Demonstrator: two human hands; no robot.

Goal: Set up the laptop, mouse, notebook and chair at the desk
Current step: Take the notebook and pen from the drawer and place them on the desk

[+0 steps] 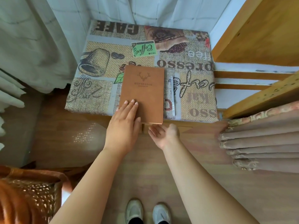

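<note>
1. The brown notebook (142, 94) lies closed on the coffee-print tabletop (100, 65), its near edge overhanging.
2. The left hand (123, 128) rests flat on its near corner, fingers together.
3. The right hand (163, 132) cups open, palm up, just under that edge.
4. A pen (172, 96) lies just beside the notebook's right side.

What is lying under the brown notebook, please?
The brown notebook lies on a coffee-print cloth that covers the small table. Its near edge juts past the table edge, above the right hand. The print directly beneath it is hidden.
</note>
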